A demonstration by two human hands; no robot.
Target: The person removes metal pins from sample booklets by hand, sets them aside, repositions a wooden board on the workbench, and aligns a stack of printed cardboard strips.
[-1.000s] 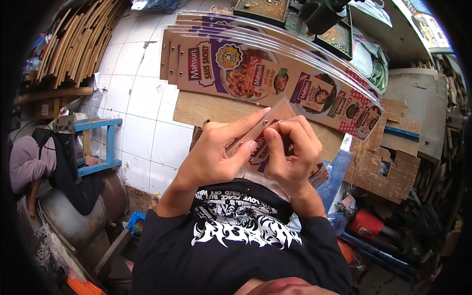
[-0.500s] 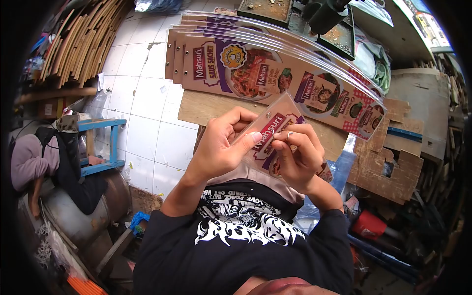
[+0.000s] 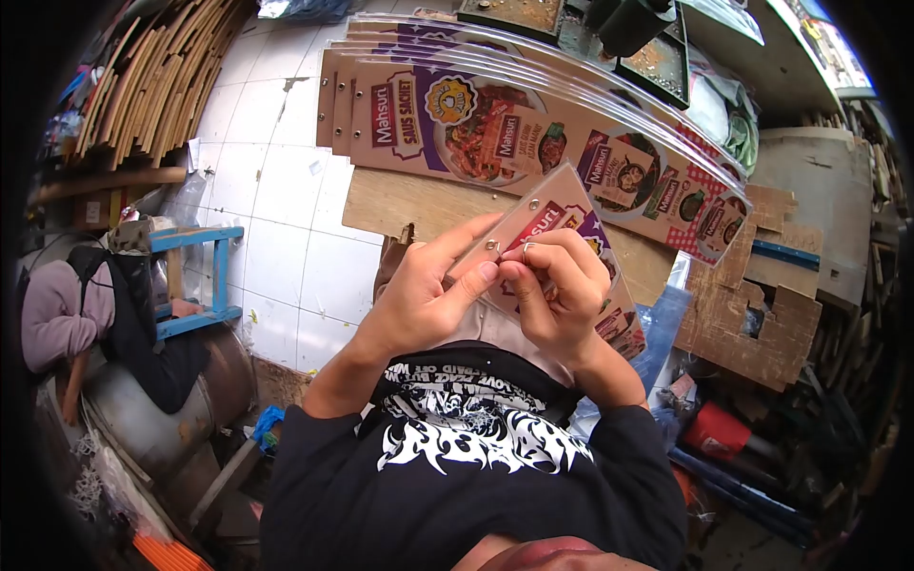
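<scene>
A printed sauce-sachet sign in a clear plastic cover is tilted up in front of my chest, with metal eyelets along its short edge. My left hand grips that edge, thumb on the front near the lower eyelet. Close beside this eyelet, my right hand pinches a small silvery metal piece that looks like bent wire; its exact shape is partly hidden by the fingers. The two hands' fingertips nearly meet over the sign.
Several similar signs lie stacked on a wooden board. Dark trays with small parts stand behind them. Left are a blue-framed stool, a metal cylinder and stacked wooden strips; a person's sleeve shows there.
My right hand has shifted left and slightly up, from over the printed name to the lower eyelet, still pinching the metal piece. The sign has turned and moved up slightly.
</scene>
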